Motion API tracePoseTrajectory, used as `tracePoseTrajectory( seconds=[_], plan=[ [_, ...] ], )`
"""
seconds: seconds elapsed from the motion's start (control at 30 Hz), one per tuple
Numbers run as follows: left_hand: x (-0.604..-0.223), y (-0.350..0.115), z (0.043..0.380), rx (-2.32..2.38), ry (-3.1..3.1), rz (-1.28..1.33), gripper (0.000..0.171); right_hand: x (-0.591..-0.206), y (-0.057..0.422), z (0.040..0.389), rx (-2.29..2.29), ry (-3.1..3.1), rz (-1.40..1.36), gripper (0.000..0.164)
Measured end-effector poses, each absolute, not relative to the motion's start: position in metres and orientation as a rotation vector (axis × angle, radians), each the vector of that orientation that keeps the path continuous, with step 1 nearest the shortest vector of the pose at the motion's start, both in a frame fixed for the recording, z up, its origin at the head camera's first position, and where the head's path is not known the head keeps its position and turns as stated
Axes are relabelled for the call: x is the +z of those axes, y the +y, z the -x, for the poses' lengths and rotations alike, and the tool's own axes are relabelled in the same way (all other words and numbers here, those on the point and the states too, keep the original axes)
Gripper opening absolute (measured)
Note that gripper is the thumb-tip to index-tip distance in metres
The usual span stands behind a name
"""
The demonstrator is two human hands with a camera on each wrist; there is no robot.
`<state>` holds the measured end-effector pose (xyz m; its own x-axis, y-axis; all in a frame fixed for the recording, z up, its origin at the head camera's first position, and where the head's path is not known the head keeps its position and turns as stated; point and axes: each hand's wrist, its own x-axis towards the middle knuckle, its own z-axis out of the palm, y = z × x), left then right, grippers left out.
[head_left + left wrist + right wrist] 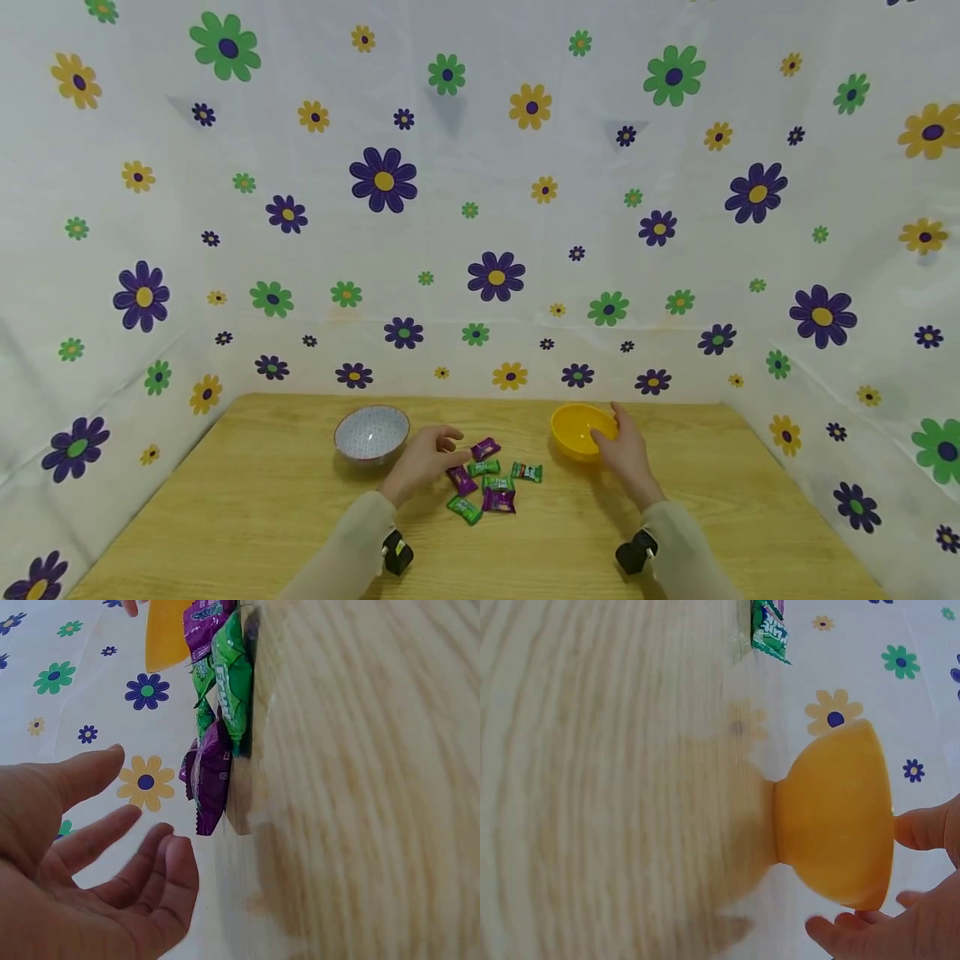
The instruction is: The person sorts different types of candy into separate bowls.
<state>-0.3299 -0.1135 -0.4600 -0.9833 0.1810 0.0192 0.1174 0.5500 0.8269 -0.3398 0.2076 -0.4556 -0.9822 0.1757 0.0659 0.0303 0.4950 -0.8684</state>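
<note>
My left hand [426, 457] hovers just left of a loose cluster of wrapped candies, its fingers loosely bent and holding nothing. Purple candies [498, 501] and green candies [464, 509] lie together there; in the left wrist view a purple candy [213, 776] is nearest the fingertips. My right hand [624, 450] is at the right side of a yellow bowl [576, 450] that stands upright on the table. Its thumb reaches over the rim, while the other fingers [829, 934] spread along the outside, a small gap showing between them and the wall.
A pale patterned bowl [367, 454] with a reddish rim stands left of the candies. The wooden table [247, 492] meets a white flowered cloth [465, 150] at the back and sides. A dark green candy [527, 472] lies between the cluster and the yellow bowl.
</note>
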Motion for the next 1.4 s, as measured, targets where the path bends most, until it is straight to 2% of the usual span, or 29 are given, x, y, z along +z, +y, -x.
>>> tracePoseTrajectory(
  seconds=[0.23,0.6,1.4],
  plan=[
    [-0.461,-0.117,0.329,1.386,2.653,-0.174,0.043,-0.463,0.215,0.345,1.878,-2.443,0.338,0.061],
    [-0.464,-0.123,0.330,1.385,2.568,-0.205,0.036,-0.470,0.222,0.346,2.301,-2.234,0.361,0.055],
    [-0.468,-0.124,0.338,1.255,2.610,-0.236,0.025,-0.468,0.225,0.346,2.426,-2.196,0.358,0.058]
  ],
)
